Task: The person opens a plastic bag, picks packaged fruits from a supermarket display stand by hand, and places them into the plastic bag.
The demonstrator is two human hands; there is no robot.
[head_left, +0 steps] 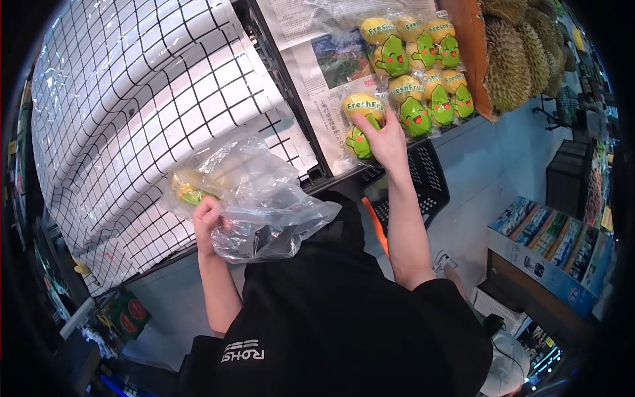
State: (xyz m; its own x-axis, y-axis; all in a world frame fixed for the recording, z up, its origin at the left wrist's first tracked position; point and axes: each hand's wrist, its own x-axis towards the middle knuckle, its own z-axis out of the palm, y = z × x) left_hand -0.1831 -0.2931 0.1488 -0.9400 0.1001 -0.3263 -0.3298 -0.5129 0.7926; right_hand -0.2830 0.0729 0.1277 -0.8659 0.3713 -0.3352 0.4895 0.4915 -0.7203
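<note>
My left hand is closed on the gathered edge of a clear plastic bag, which lies over the wire grid and has yellow fruit in a printed wrapper showing inside it. With thumb and fingers around it, my right hand grips a packet of yellow fruit printed with a green cartoon, at the front left of the display. Several similar fruit packets sit in rows beside and behind it on newspaper.
White panels under a black wire grid fill the left. Newspaper lines the display. Durians stand beyond a cardboard edge. A black basket is below the shelf. Boxed goods and part of another person are at right.
</note>
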